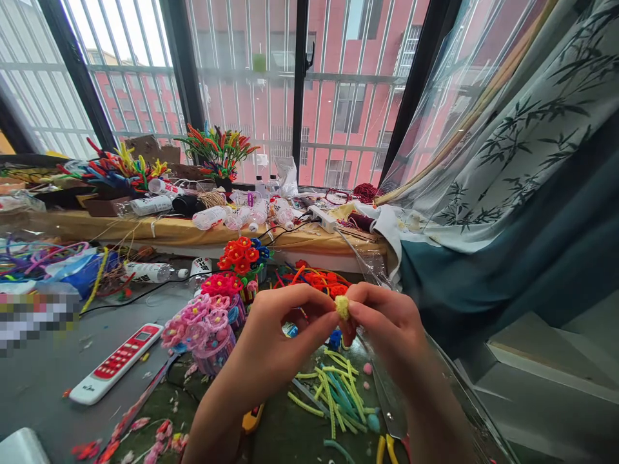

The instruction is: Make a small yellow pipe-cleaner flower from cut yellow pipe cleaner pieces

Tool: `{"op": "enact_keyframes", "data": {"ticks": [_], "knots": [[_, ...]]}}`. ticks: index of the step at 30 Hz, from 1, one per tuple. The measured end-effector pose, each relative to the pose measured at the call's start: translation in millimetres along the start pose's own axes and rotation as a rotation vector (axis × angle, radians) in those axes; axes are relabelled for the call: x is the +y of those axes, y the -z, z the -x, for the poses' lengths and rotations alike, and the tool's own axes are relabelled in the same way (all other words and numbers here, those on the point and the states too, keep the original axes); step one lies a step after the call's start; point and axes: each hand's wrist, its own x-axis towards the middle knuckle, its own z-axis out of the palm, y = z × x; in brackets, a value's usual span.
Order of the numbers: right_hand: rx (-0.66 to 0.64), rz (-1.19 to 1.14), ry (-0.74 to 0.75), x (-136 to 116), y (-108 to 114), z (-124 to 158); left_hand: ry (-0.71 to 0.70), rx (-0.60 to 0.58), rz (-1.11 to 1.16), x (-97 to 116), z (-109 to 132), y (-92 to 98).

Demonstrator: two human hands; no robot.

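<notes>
Left hand (278,338): is pinching one side of the yellow tuft, thumb against forefinger.
Right hand (391,322): is pinching the other side.
Yellow tuft (342,307): is sitting between both grips, raised above the table (276,419).
Pipe cleaners (333,394): are lying scattered below the grip, yellow-green and teal.
Scissors (395,424): are lying below and right of the grip, partly hidden.
Pink flowers (200,324): are standing left of it.
Remote control (117,365): is resting farther left.
Bottles (211,218): are lying beyond the grip, on the ledge (338,242).
</notes>
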Motion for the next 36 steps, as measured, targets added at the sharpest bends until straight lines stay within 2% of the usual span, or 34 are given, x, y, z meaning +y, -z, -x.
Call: {"op": "enact_keyframes", "data": {"ticks": [9,17,29,36], "knots": [[-0.076,0.039,-0.021,0.7,4.9,0.1,0.035,-0.002,0.076,-5.4,-0.7,-2.5],[-0.042,0.122,-0.040,-5.7,0.7,2.9,-0.006,0.083,0.067,-4.9,2.5,-9.3],[0.009,0.207,-0.033,-8.4,-5.4,2.3,-0.223,0.228,-0.393,-0.4,8.6,-15.0],[0.088,0.312,0.010,-12.7,-14.0,2.7,-0.353,0.396,-0.735,1.3,8.8,-30.7]]}}
